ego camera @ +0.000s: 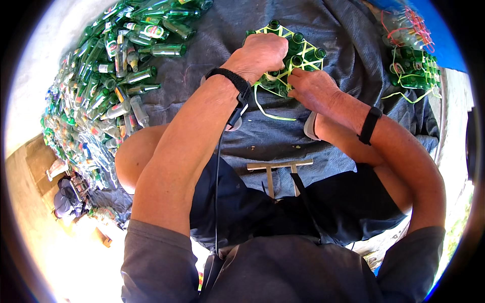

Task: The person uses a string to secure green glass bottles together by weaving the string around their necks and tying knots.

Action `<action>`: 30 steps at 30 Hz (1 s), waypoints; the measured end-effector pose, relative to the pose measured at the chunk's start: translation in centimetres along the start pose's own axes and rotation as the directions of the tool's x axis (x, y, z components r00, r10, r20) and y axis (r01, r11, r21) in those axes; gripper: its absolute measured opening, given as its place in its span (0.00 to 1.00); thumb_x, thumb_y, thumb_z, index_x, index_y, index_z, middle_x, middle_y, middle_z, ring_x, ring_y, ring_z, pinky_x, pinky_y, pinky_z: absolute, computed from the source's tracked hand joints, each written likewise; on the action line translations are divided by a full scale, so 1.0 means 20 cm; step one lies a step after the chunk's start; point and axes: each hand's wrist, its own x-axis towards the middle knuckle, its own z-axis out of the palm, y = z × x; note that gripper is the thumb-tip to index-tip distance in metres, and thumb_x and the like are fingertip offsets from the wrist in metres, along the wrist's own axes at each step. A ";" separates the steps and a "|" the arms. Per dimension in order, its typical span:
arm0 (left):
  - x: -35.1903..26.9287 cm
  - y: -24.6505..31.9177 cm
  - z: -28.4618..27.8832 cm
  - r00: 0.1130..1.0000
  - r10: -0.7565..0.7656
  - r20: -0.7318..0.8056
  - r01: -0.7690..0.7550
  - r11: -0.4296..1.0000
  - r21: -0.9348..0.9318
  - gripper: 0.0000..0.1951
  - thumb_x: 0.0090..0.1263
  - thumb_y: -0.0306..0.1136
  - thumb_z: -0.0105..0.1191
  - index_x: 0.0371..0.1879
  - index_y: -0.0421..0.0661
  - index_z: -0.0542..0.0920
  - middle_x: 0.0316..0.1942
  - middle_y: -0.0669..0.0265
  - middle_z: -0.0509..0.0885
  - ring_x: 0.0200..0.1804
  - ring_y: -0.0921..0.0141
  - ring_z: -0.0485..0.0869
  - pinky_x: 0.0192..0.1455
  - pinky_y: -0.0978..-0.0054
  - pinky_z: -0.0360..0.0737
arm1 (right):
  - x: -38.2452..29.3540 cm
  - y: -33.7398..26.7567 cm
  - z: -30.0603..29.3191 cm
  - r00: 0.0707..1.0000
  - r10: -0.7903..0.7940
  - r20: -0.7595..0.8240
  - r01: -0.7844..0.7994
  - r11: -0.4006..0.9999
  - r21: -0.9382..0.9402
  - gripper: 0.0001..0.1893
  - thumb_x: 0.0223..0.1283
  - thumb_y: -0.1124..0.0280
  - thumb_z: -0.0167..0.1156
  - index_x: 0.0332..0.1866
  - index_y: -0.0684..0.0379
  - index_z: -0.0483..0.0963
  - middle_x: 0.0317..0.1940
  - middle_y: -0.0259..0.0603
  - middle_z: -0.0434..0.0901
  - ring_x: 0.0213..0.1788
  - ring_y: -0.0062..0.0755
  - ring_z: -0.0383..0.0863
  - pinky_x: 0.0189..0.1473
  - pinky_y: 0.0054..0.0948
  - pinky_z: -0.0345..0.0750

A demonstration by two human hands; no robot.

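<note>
A bundle of green glass bottles [299, 47] stands upright before me, mouths up, with a narrow yellow-green plastic strap [313, 44] laced across and around the necks. My left hand [264, 51] is curled into a fist over the bundle's left part; its fingertips are hidden, so what exactly they grip does not show. At the near right side, my right hand [314, 87] has its thumb and fingers closed at the strap by a bottle neck. A loose strap end curves down onto the dark cloth sheet [212, 75] below the bundle.
A large heap of loose bottles [110, 72], mostly green, spreads along the left. At the right stand another strapped green bundle [415, 68] and clear bottles with red strapping [407, 30]. Between my legs is a small wooden frame [280, 165]. A black cable [217, 189] hangs by my left arm.
</note>
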 end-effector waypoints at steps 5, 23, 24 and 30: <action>-0.03 -0.13 0.10 0.983 0.001 -0.183 -0.012 0.998 -0.058 0.11 0.60 0.42 0.73 0.29 0.48 0.90 0.31 0.55 0.90 0.41 0.51 0.90 0.44 0.52 0.85 | 0.02 -0.05 -0.04 0.998 0.057 0.026 -0.055 0.996 -0.071 0.22 0.61 0.62 0.74 0.56 0.57 0.75 0.41 0.41 0.84 0.38 0.42 0.92 0.36 0.38 0.88; -0.17 -0.02 0.21 0.916 -0.168 -0.363 0.161 0.986 -0.048 0.11 0.65 0.39 0.70 0.35 0.43 0.92 0.36 0.52 0.92 0.42 0.50 0.92 0.45 0.52 0.88 | -0.01 -0.03 0.02 0.999 -0.047 0.001 0.046 0.975 -0.216 0.25 0.66 0.64 0.68 0.68 0.49 0.77 0.42 0.39 0.81 0.29 0.40 0.88 0.29 0.39 0.85; -0.17 -0.02 0.21 0.916 -0.180 -0.359 0.172 0.984 -0.056 0.10 0.66 0.38 0.70 0.36 0.44 0.92 0.36 0.52 0.92 0.42 0.50 0.92 0.45 0.52 0.88 | 0.00 -0.03 0.02 0.999 -0.052 0.005 0.052 0.974 -0.222 0.24 0.66 0.64 0.67 0.68 0.49 0.77 0.42 0.39 0.81 0.29 0.41 0.88 0.29 0.39 0.85; -0.21 0.00 0.24 0.899 -0.256 -0.355 0.247 0.966 -0.071 0.09 0.67 0.37 0.69 0.36 0.43 0.92 0.38 0.50 0.92 0.44 0.50 0.93 0.47 0.53 0.88 | 0.02 -0.04 0.02 0.997 -0.032 0.069 0.048 0.969 -0.242 0.24 0.67 0.64 0.67 0.68 0.48 0.78 0.44 0.41 0.82 0.31 0.43 0.89 0.31 0.40 0.85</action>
